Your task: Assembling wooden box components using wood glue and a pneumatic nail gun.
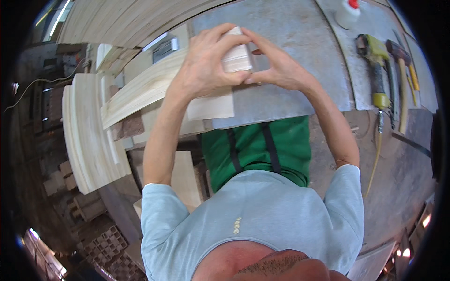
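A stack of thin pale wooden boards (pixel 237 58) lies over the metal tabletop (pixel 286 65), its long side running off to the left. My left hand (pixel 206 61) is wrapped over the stack near its right end, thumb on the near side and fingers over the far side. At that same end, my right hand (pixel 279 63) curves around the corners, its thumb at the near corner and its forefinger at the far one. The two hands nearly meet there. Beneath them a flat pale board (pixel 213 107) reaches the table's near edge.
More long boards are piled at the left (pixel 89 131) and along the far side (pixel 122 21). To the right lie a yellow-green air tool (pixel 377 70) with a yellow hose (pixel 372 168), and a hammer (pixel 401 58). A white bottle with a red cap (pixel 348 15) stands at the far right.
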The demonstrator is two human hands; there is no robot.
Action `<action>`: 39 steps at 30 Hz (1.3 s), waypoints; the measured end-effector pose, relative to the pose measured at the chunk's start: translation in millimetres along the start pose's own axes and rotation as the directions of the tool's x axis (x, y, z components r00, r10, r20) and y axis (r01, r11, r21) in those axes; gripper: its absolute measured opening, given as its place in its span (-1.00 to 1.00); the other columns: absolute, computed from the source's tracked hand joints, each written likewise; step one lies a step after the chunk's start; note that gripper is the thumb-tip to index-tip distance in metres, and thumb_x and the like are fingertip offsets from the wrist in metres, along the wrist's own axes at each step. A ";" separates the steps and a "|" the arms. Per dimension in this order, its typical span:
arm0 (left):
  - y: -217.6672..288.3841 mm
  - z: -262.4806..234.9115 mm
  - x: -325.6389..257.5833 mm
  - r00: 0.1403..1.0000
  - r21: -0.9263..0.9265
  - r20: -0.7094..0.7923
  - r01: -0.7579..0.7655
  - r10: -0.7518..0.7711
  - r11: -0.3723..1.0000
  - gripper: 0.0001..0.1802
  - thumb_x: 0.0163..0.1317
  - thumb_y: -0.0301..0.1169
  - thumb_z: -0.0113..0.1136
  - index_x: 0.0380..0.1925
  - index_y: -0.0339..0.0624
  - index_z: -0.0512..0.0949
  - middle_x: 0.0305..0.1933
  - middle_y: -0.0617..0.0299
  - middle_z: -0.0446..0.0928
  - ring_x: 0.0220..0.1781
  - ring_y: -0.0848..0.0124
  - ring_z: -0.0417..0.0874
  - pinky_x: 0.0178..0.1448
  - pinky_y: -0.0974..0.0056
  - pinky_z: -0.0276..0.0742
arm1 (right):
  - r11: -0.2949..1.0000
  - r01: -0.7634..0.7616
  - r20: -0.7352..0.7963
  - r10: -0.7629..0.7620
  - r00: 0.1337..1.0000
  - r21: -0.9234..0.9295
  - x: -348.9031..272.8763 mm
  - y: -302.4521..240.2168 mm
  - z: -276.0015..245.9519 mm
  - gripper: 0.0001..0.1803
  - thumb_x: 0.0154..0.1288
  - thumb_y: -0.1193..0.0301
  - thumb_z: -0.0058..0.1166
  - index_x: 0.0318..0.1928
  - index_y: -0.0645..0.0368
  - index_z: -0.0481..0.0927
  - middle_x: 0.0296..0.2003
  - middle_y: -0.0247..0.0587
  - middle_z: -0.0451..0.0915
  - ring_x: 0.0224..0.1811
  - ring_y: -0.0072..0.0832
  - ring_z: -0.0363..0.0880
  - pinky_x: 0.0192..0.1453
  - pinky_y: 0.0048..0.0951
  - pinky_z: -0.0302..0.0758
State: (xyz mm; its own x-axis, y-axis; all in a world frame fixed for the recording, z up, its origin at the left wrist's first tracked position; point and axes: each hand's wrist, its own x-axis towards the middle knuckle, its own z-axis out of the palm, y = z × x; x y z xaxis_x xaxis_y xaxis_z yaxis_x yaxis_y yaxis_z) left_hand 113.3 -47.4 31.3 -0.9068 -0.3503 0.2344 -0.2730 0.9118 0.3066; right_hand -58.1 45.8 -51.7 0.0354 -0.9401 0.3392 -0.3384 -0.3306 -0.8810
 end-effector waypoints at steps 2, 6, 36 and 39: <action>0.7 -0.8 -0.7 0.999 0.022 0.006 0.039 -0.039 0.999 -0.34 -0.24 -0.26 0.38 0.02 0.03 0.51 0.23 0.04 0.35 0.26 0.06 0.34 0.30 0.06 0.27 | 0.997 -0.066 -0.046 0.064 0.997 -0.041 -9.0 -5.5 -11.4 -0.05 0.01 0.25 0.34 0.39 0.08 0.10 0.32 -0.13 0.23 0.26 -0.29 0.32 0.28 -0.27 0.35; -3.4 -5.4 -7.0 0.998 0.021 -0.015 0.056 -0.056 0.998 -0.37 -0.24 -0.20 0.36 -0.02 0.02 0.53 0.20 0.02 0.37 0.22 0.05 0.36 0.31 0.01 0.21 | 0.959 -0.274 -0.314 0.238 0.919 -0.074 -37.4 -13.6 -79.6 -0.30 0.14 0.27 0.26 0.27 0.16 0.32 0.12 -0.12 0.49 0.09 -0.27 0.49 0.21 -0.31 0.40; -13.5 15.3 -12.2 0.989 0.054 -0.141 0.051 -0.043 0.997 -0.39 -0.13 -0.05 0.30 0.01 0.08 0.54 0.16 0.16 0.42 0.24 0.14 0.37 0.35 -0.01 0.20 | 0.617 -0.717 -0.385 0.606 0.696 -0.323 -45.2 -166.8 -144.9 -0.74 0.17 0.29 0.19 -0.33 0.26 0.58 -0.59 -0.30 0.52 -0.62 -0.63 0.46 -0.52 -0.58 0.39; -12.3 17.3 -9.0 0.991 0.032 -0.131 0.043 -0.038 0.999 -0.40 -0.15 -0.09 0.30 -0.01 0.04 0.54 0.17 0.15 0.42 0.25 0.15 0.35 0.37 0.00 0.18 | 0.704 -0.616 -0.206 0.584 0.785 -0.353 -27.2 -194.9 -120.8 -0.74 0.16 0.30 0.20 -0.32 0.27 0.58 -0.58 -0.32 0.52 -0.60 -0.66 0.45 -0.51 -0.60 0.38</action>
State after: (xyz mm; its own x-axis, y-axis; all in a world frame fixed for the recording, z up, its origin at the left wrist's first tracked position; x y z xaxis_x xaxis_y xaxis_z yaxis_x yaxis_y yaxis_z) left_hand 119.3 -51.7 9.4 -0.8456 -0.4102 0.3416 -0.3218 0.9023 0.2867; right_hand -106.7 145.9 150.7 -0.3639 -0.9139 -0.1797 -0.5919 0.3759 -0.7130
